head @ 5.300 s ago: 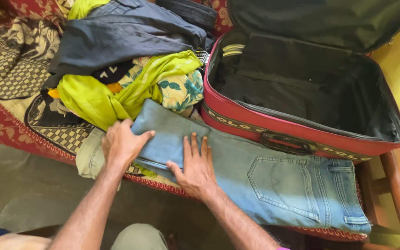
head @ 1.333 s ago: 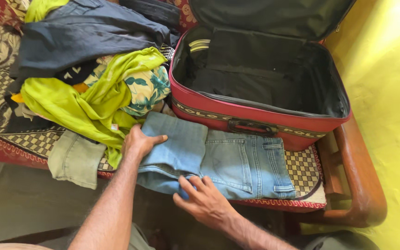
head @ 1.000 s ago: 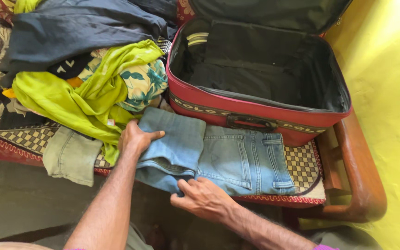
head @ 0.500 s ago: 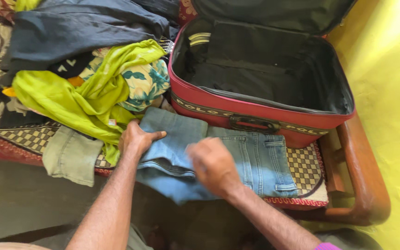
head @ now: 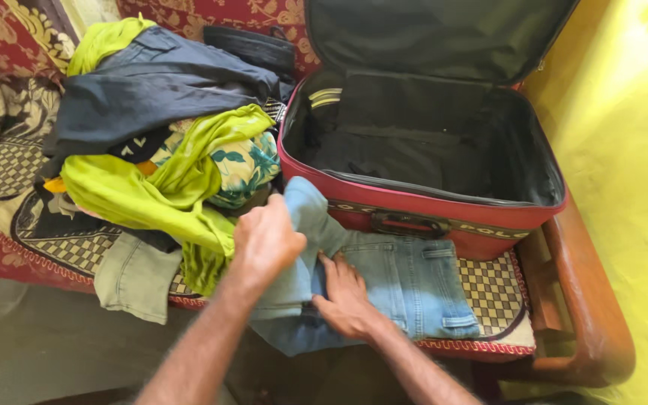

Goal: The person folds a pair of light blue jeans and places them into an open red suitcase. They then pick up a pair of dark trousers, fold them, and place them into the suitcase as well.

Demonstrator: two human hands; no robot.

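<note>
An open red suitcase (head: pixel 444 214) with a dark lining sat at the far right of the sofa seat (head: pixel 489 289). A heap of clothes (head: pixel 166 157) lay to its left. Light blue jeans (head: pixel 406 289) lay folded near the seat's front edge, just before the suitcase. The left hand (head: pixel 264 240) gripped a raised fold of the jeans; the right hand (head: pixel 346 300) pressed flat on them, fingers spread.
</note>
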